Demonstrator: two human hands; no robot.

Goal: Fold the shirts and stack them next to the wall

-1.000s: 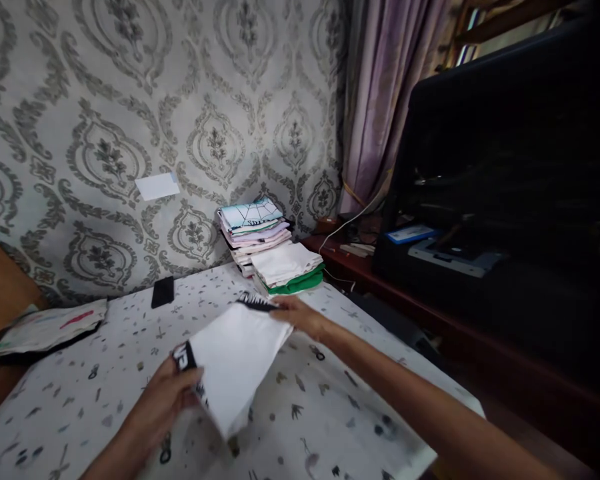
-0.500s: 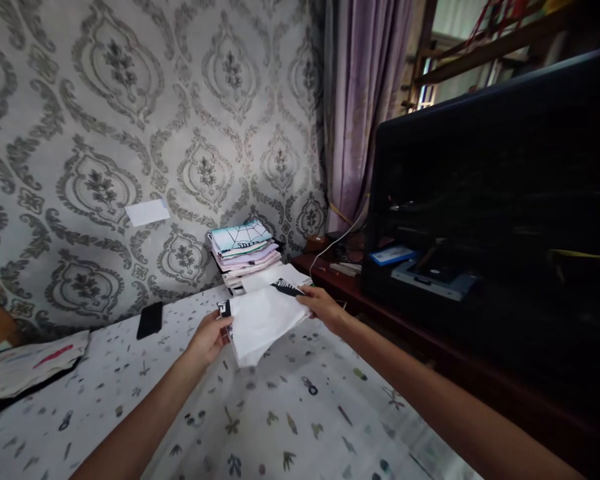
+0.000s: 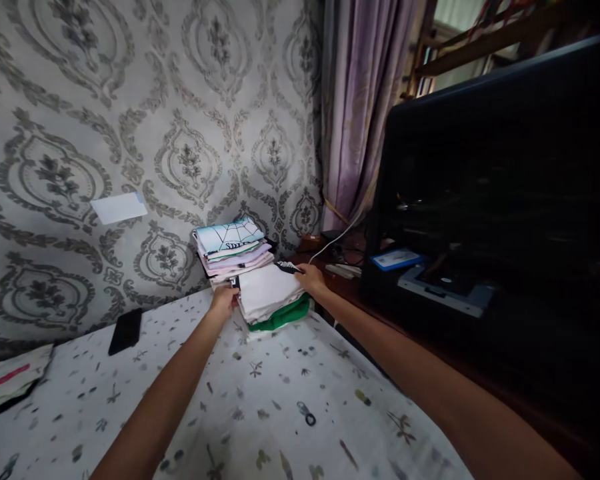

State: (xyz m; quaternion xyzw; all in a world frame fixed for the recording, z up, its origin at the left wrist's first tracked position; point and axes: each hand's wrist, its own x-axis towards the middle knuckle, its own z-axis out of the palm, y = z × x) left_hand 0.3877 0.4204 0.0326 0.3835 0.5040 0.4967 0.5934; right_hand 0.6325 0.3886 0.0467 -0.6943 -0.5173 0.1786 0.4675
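Note:
A folded white garment with black trim [image 3: 267, 291] lies on top of a small pile that has a green garment [image 3: 280, 317] at its bottom, at the far end of the patterned table [image 3: 260, 413]. My left hand [image 3: 224, 299] grips the white garment's left edge. Its right edge is held by my right hand [image 3: 311, 278]. Both arms reach out straight. Just behind stands a taller stack of folded clothes [image 3: 233, 248] against the wall.
A black phone [image 3: 125, 331] lies on the table at the left. Flat printed cloth [image 3: 7, 380] sits at the far left edge. A dark cabinet with a printer [image 3: 443, 287] stands to the right, beside a purple curtain [image 3: 357, 113]. A white cable [image 3: 335, 241] runs behind the pile.
Both hands carried the folded white garment away from me across the table and set it down on the pile with the green garment.

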